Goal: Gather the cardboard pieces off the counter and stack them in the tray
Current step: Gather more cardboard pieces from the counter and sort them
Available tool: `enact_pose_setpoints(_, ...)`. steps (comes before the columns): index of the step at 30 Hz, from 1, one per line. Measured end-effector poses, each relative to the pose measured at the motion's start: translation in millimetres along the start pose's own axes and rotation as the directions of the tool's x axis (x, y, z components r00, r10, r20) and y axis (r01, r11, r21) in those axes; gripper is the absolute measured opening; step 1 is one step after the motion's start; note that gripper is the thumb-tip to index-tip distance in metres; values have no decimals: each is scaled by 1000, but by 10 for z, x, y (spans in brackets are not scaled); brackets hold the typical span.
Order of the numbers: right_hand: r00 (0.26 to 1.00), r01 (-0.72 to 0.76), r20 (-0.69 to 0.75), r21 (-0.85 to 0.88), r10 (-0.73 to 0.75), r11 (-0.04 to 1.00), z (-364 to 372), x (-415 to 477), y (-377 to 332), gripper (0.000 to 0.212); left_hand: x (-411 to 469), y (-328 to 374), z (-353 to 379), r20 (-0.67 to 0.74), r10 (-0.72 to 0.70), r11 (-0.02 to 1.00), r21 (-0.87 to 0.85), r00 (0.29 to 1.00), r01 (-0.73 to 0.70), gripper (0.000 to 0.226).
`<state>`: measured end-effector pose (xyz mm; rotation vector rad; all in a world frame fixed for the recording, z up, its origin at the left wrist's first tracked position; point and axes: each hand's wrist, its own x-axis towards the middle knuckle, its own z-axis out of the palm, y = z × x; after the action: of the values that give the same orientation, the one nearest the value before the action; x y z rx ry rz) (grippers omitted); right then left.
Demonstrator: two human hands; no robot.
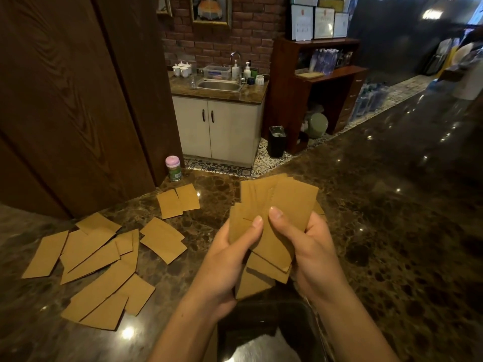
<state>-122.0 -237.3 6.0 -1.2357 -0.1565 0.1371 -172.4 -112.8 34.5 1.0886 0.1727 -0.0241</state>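
Both hands pinch one fanned bundle of cardboard pieces (277, 226) directly above the tray (311, 333): left hand (227, 259) thumb pressed on the front, right hand (311, 254) thumb likewise, fingers hidden behind. Judged progress: partial, since this bundle is not yet stacked. Left of the tray, loose pieces (96, 267) remain scattered on the counter (392, 231); two more (177, 201) lie beyond them. Tray contents are dark and indistinct; its near edge is cut off.
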Motion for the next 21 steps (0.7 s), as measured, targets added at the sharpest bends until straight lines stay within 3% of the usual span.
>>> enact_pose_setpoints(4, 1000, 9, 13, -82, -8, 997, -34, -32, -23, 29, 113, -139, -162, -91, 79, 997, 22, 993, -77, 44)
enact_pose_setpoints(8, 999, -6, -45, -33, 5, 999, -105, -17, -78, 35, 157, -165, -242, -162, 79, 997, 5, 984, -79, 39)
enact_pose_setpoints(16, 992, -122, 42, 42, 120, 992, -80, 12, -95, 38, 184, -178, -248, -81, 106, 993, 60, 991, -102, 43)
enact_pose_setpoints(21, 994, -94, -52, 103, 100, 990, -84, 21, -75, 38, 158, -197, -293, -63, 53, 999, 0, 997, -53, 30)
